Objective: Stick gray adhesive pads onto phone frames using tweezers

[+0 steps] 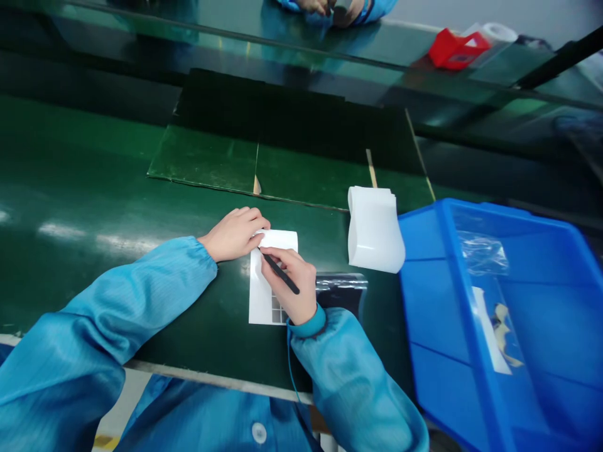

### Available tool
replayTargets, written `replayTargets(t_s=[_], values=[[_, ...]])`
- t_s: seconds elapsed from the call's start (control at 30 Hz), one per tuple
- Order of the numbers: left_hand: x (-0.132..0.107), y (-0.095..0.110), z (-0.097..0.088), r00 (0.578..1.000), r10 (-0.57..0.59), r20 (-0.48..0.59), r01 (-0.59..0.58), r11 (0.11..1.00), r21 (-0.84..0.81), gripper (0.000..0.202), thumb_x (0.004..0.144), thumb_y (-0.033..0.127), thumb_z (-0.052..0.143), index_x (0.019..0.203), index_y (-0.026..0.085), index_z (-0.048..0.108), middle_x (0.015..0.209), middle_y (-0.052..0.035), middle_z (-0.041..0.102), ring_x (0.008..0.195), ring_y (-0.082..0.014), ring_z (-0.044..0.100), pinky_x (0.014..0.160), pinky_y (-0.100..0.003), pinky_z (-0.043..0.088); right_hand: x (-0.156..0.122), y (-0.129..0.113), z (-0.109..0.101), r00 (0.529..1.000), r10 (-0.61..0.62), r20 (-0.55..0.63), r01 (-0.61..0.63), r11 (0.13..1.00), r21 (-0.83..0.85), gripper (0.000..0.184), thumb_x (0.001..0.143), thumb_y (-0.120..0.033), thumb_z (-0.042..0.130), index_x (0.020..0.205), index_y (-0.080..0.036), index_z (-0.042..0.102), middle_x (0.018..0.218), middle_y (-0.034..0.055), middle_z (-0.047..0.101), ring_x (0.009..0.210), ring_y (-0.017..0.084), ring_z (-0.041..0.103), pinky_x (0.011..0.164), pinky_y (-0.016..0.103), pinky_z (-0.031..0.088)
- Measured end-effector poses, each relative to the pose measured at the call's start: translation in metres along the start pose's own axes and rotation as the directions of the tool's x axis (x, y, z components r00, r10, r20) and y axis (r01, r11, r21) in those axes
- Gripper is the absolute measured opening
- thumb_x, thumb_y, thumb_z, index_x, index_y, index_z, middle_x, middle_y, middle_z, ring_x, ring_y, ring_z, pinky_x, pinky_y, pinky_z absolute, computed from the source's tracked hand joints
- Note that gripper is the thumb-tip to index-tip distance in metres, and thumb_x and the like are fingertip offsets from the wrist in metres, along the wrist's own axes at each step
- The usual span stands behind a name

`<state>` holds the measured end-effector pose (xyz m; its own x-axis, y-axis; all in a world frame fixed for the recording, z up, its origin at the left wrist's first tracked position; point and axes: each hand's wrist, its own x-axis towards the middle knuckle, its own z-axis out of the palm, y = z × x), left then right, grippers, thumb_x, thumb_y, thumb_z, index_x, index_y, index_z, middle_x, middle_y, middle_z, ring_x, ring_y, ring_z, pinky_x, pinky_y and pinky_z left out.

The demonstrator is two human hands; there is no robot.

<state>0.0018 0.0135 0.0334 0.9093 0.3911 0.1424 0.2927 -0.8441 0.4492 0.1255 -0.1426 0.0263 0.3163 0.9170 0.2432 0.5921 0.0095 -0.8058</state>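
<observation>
My left hand is at the top left edge of a white label sheet, its thumb and fingers closed on it. The sheet lies on the green work surface and curls over at its top. Grey squares in a grid show at its lower right, partly behind my right hand. That hand grips slim black tweezers like a pen. Their fine tip points up and left, near my left thumb at the sheet. A clear film piece lies just right of my right hand.
A folded roll of white sheets lies beside a large blue bin, which holds clear plastic and a white strip. A dark green board lies ahead. Beyond, a red tape dispenser and a co-worker's hands are at a raised shelf.
</observation>
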Motion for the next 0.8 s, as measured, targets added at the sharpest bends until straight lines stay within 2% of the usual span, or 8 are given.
replayTargets(t_s=[0.23, 0.4, 0.57, 0.8], values=[[-0.0005, -0.0005, 0.0010, 1.000, 0.013, -0.007, -0.013, 1.000, 0.011, 0.021, 0.097, 0.023, 0.048, 0.110, 0.018, 0.063, 0.105, -0.0076, 0.060, 0.097, -0.0238, 0.055, 0.086, -0.039, 0.043, -0.0027, 0.0026, -0.0003, 0.997, 0.007, -0.077, -0.010, 0.999, -0.037, 0.023, 0.084, -0.014, 0.062, 0.102, -0.025, 0.072, 0.092, 0.0015, 0.073, 0.073, 0.018, 0.066, 0.071, 0.031, 0.056], [-0.0005, -0.0004, -0.0001, 1.000, 0.007, -0.004, -0.007, 1.000, 0.010, 0.020, 0.097, 0.024, 0.048, 0.110, 0.018, 0.063, 0.105, -0.0076, 0.061, 0.097, -0.0239, 0.055, 0.086, -0.038, 0.043, -0.0013, 0.0019, 0.0003, 0.996, 0.021, -0.082, -0.023, 0.999, -0.027, 0.021, 0.084, -0.014, 0.063, 0.099, -0.025, 0.073, 0.088, 0.0007, 0.073, 0.072, 0.017, 0.066, 0.071, 0.030, 0.056], [-0.0006, -0.0011, 0.0007, 1.000, 0.017, -0.006, -0.017, 1.000, 0.017, 0.022, 0.098, 0.025, 0.046, 0.111, 0.018, 0.063, 0.106, -0.0082, 0.061, 0.097, -0.0243, 0.055, 0.086, -0.039, 0.042, 0.0002, -0.0012, 0.0007, 0.995, 0.061, -0.081, -0.062, 0.998, -0.008, 0.015, 0.090, -0.023, 0.063, 0.101, -0.026, 0.073, 0.090, 0.0018, 0.075, 0.072, 0.017, 0.067, 0.071, 0.030, 0.056], [-0.0002, -0.0004, -0.0010, 1.000, 0.004, 0.002, -0.004, 1.000, 0.003, 0.021, 0.097, 0.024, 0.047, 0.110, 0.018, 0.063, 0.104, -0.0077, 0.061, 0.097, -0.0238, 0.055, 0.086, -0.039, 0.043, 0.0003, -0.0023, 0.0008, 0.999, 0.024, -0.032, -0.023, 1.000, 0.016, 0.014, 0.082, -0.016, 0.065, 0.091, -0.025, 0.072, 0.085, -0.0001, 0.074, 0.070, 0.017, 0.067, 0.073, 0.031, 0.056]])
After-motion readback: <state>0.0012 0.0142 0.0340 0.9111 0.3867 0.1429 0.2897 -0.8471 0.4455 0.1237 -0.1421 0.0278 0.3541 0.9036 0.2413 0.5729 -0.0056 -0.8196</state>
